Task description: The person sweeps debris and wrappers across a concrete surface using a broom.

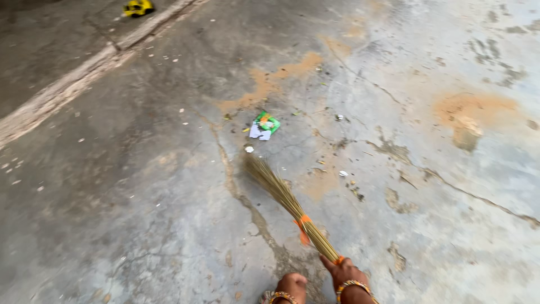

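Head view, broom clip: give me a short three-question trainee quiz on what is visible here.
1. True or false: the right hand grips the grass broom by its handle end.
2. Multiple choice: the green and white wrapper lies A) under the bristles, B) just beyond the bristle tips, C) beside the yellow toy car.
3. What colour is the tie around the broom?

Key
1. True.
2. B.
3. Orange.

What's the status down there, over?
Right hand gripping broom. Left hand closed, holding nothing visible. Bristle tip on floor, just short of green wrapper. Litter scattered ahead.
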